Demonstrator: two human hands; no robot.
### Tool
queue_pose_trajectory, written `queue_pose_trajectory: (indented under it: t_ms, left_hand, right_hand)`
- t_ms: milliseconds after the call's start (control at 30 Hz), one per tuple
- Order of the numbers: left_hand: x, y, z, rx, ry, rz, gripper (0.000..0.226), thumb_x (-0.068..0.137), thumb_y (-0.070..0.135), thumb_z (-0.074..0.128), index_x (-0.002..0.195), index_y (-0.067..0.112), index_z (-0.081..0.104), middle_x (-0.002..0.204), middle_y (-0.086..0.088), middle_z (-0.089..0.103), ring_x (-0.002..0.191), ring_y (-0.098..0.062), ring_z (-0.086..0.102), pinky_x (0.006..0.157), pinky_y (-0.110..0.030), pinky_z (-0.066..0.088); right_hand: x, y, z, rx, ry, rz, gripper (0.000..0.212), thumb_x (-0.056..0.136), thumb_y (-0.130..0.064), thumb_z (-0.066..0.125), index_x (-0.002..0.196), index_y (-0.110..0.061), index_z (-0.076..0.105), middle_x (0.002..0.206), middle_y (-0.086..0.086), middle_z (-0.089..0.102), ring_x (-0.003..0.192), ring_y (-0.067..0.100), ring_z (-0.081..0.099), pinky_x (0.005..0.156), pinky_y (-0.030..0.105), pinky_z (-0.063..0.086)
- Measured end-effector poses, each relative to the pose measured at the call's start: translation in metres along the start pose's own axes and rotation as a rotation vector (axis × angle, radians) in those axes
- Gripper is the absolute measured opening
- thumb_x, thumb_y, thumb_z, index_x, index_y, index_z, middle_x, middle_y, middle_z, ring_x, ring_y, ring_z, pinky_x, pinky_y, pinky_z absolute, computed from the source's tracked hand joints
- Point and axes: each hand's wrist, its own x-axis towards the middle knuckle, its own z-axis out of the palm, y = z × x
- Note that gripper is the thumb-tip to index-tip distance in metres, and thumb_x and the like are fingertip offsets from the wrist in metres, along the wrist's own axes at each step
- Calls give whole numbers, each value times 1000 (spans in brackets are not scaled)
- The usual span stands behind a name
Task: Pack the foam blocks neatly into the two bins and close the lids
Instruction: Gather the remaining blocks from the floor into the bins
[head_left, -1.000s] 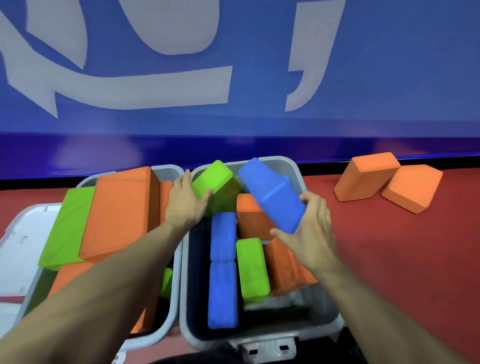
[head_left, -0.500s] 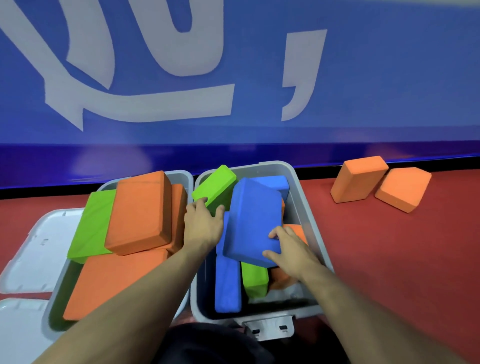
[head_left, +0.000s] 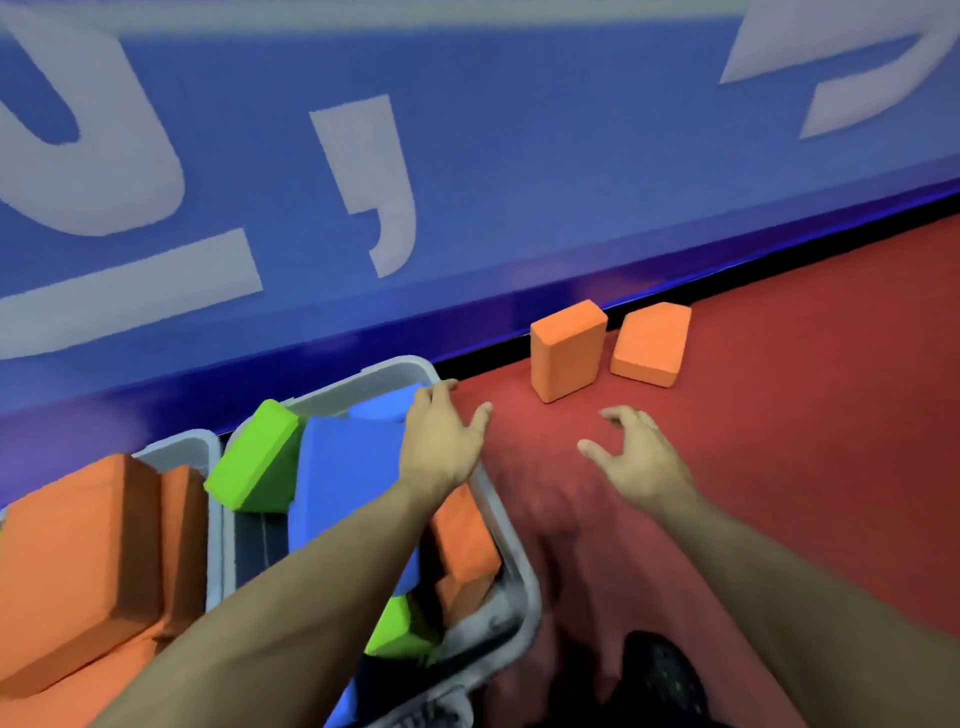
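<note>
Two grey bins stand side by side on the red floor. The right bin (head_left: 511, 540) holds a large blue block (head_left: 348, 467), a tilted green block (head_left: 254, 462), orange blocks (head_left: 460, 540) and another green block (head_left: 400, 631). The left bin (head_left: 195, 447) is piled with orange blocks (head_left: 78, 561). My left hand (head_left: 441, 441) hovers over the right bin's far right corner, fingers spread, holding nothing. My right hand (head_left: 639, 457) is open above the floor. Two loose orange blocks lie beyond both hands: one (head_left: 566, 348) upright, the other (head_left: 649, 345) beside it.
A blue wall panel with large white lettering (head_left: 363, 171) runs behind the bins and the loose blocks. Red carpet (head_left: 805, 441) stretches to the right. A dark shoe or knee (head_left: 660, 675) shows at the bottom.
My right hand let go of the large blue block, which now rests in the right bin. Both hands moved right toward the loose orange blocks, and the view swung right.
</note>
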Motion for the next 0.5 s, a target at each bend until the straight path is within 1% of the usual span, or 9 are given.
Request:
queue_pose_trajectory:
  t_ms: [100,167,267,333,433,500]
  left_hand:
    - [45,29,48,67,-32,77,65,97,50,59,149,15,43,147,-9,44,136,-27,44,114,-39,34]
    - [86,40,87,120,-45,144,67,96,50,60,150,15,41,148,-9,44,137,-29,43,115,-41,34]
    - [152,50,144,150,-41,250,71,95,50,63,152,17,38,152,-6,42,138,-28,42,114,-40,34]
    - [190,53,177,177,-35,299,76,94,52,64,155,19,35,157,-4,37,140,-27,38,116,-42,34]
    - [237,57,214,233,4,346,83,91,57,65,157,22,32,162,-2,30,147,-26,29,120,-45,30]
    - [267,62,235,254,42,362,87,87,62,67,158,22,32,164,-3,28,150,-25,26,120,-46,28]
  right_hand:
    - [60,37,-18,-9,44,68,55,89,-55,64,136,-32,48,135,-7,49,123,20,55,97,41,47]
    - [112,69,-14,20,80,134,57,87,-57,66,136,-32,49,133,-5,49,121,21,55,98,42,47]
    - [191,121,2,77,137,297,63,85,-59,68,136,-27,50,134,1,50,121,26,56,97,42,46]
    - [237,153,12,141,171,402,67,83,-60,69,136,-25,50,134,4,51,121,27,56,96,42,46]
    - [294,188,20,233,203,489,75,79,-58,73,140,-23,47,136,10,53,123,30,56,103,43,46]
    - [325,204,24,247,213,528,79,80,-57,73,144,-23,43,139,12,52,126,31,54,105,41,44]
